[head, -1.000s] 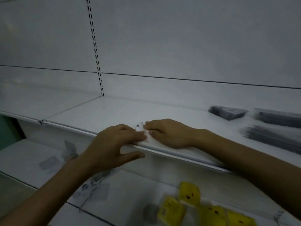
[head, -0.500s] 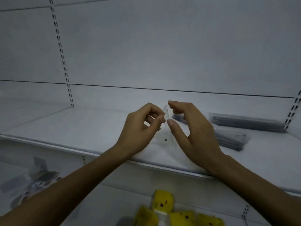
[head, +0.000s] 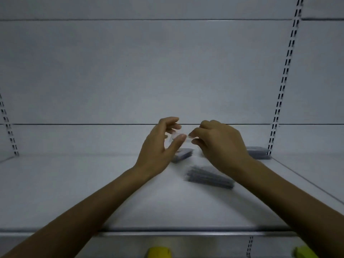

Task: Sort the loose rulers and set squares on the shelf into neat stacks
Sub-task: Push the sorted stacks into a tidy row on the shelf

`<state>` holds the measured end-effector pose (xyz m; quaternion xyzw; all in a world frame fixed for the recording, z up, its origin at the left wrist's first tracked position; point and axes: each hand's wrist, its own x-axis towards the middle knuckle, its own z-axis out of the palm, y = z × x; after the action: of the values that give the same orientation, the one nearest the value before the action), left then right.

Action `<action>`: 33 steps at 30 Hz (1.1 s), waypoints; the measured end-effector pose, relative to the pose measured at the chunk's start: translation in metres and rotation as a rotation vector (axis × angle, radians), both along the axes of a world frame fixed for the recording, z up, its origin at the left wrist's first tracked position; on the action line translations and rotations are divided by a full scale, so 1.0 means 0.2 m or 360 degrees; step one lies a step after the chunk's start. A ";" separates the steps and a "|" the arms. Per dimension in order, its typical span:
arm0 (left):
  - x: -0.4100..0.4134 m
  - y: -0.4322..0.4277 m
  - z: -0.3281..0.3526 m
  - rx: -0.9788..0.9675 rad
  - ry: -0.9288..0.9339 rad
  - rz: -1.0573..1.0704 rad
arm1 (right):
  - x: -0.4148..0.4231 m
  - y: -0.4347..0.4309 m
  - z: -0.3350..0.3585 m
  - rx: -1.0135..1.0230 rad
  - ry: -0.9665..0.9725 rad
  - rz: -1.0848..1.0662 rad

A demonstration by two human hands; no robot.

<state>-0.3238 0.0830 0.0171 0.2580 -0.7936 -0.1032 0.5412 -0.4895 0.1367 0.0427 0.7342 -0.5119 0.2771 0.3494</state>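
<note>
**Asker:** In the head view, where was the thing you were sorting?

**Me:** Just above the middle of the frame, off the shelf (head: 93, 192). It was a small clear piece (head: 176, 137), held between my two hands. My left hand (head: 158, 146) had its thumb and curled fingers closed on the left end, and my right hand (head: 219, 144) pinched the right end. Neither hand was wide. The long axis of the piece ran across the frame from hand to hand, close to level.

**Asker:** And where did it have to go from there?

**Me:** Down, I judged. A small stack (head: 183, 155) lay on the shelf just beneath the piece, tucked against the heel of my left thumb, so my left hand was the nearer one. A long stack (head: 210, 176) lay lower and right of centre, its axis slanting from upper left to lower right. A third stack (head: 258, 152) sat at the right, by the foot of the slotted rail (head: 286, 71). The move turned on which stack matched the piece, and on turning its axis to lie along that one.

**Asker:** What couldn't you make out?

**Me:** Whether the piece was a ruler or a set square. It was see-through, and my fingertips covered both its ends. My left hand hid part of the small stack, my right wrist cut off the near end of the third, and my forearm crossed the far end of the long one. The light was dim, so the edges of the stacks blurred. At the bottom edge of the frame some yellow things (head: 158, 253) were cut off.
</note>
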 end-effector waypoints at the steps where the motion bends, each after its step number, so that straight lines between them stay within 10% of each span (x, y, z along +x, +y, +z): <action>1: 0.04 -0.06 -0.02 -0.0100 -0.0109 0.0136 | -0.01 -0.05 0.02 0.0082 -0.0058 -0.0067; 16: 0.17 -0.34 -0.23 0.0298 -0.0905 0.0516 | 0.04 -0.53 -0.10 0.0858 0.0744 -0.0504; 33: 0.13 -0.39 -0.31 0.0414 -0.1121 0.0336 | 0.03 -0.55 -0.15 0.1312 0.0052 -0.0300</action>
<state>-0.2978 0.0053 -0.0442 0.4244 -0.8802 -0.0519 0.2061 -0.4837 0.0276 0.0126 0.7668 -0.6392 0.0043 0.0585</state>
